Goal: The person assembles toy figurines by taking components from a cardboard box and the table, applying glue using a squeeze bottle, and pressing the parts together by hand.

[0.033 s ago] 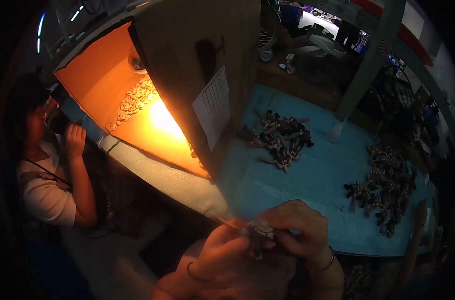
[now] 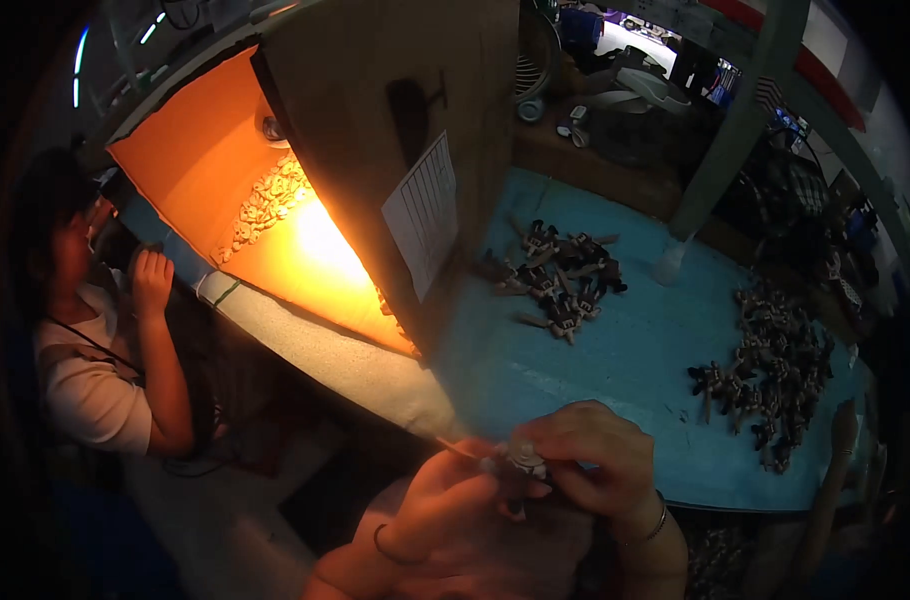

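Close to my body, both hands meet at a small figurine (image 2: pixel 524 459) with a pale, rounded top and a darker lower part. My left hand (image 2: pixel 445 503) is closed around its lower left side, and a thin light stick (image 2: pixel 455 446) pokes out above those fingers. From the other side, my right hand (image 2: pixel 600 455) bends over the figurine, fingertips pinching its pale top. The fingers cover much of the figurine, so its finer detail is hidden.
A blue tabletop (image 2: pixel 635 420) bears a small pile of dark figurines (image 2: pixel 565 275) and a bigger pile (image 2: pixel 775 375) at right. Left of a tall cardboard panel (image 2: pixel 375 110), a lamp-lit orange box (image 2: pixel 190 130) contains pale small parts (image 2: pixel 265 205). A person (image 2: pixel 100 370) sits at far left.
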A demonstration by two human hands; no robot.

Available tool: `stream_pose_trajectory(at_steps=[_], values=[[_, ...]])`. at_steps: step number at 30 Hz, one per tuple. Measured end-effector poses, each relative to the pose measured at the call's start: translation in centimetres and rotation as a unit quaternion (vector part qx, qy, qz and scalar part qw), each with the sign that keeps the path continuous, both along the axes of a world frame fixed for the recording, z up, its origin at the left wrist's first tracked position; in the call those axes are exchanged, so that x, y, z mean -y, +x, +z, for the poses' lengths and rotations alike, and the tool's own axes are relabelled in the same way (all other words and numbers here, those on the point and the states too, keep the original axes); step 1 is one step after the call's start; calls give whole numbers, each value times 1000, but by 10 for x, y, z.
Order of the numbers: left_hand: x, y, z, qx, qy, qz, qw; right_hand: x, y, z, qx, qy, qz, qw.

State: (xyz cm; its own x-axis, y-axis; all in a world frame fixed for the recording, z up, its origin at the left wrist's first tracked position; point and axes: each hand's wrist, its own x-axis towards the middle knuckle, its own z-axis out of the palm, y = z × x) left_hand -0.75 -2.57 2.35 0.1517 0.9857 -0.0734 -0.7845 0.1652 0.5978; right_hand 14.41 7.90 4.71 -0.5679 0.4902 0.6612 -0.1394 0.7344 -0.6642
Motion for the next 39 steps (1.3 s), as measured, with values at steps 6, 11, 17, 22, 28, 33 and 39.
stream_pose_trajectory(at_steps=[6, 11, 17, 22, 28, 33, 39], values=[[4, -1, -2, -38, 39, 15, 998, 0, 0, -3, -12, 22, 15, 1000], [5, -2, -8, -26, 89, 66, 994, 6, -2, 7, 24, 24, -7, 999], [-3, 1, -12, -116, 162, 179, 963, 28, -7, 15, 47, 86, -164, 982], [0, 3, -7, -280, 179, 247, 911, 34, -16, 13, 62, 134, -185, 971], [-3, 6, -16, -386, 183, 289, 857, 27, -15, 9, 72, 57, -161, 983], [-5, 4, -16, -379, 162, 275, 869, 25, -18, 12, 103, 37, -144, 984], [-4, 1, -19, -249, 101, 259, 928, 37, -32, 18, 237, 169, -163, 943]])
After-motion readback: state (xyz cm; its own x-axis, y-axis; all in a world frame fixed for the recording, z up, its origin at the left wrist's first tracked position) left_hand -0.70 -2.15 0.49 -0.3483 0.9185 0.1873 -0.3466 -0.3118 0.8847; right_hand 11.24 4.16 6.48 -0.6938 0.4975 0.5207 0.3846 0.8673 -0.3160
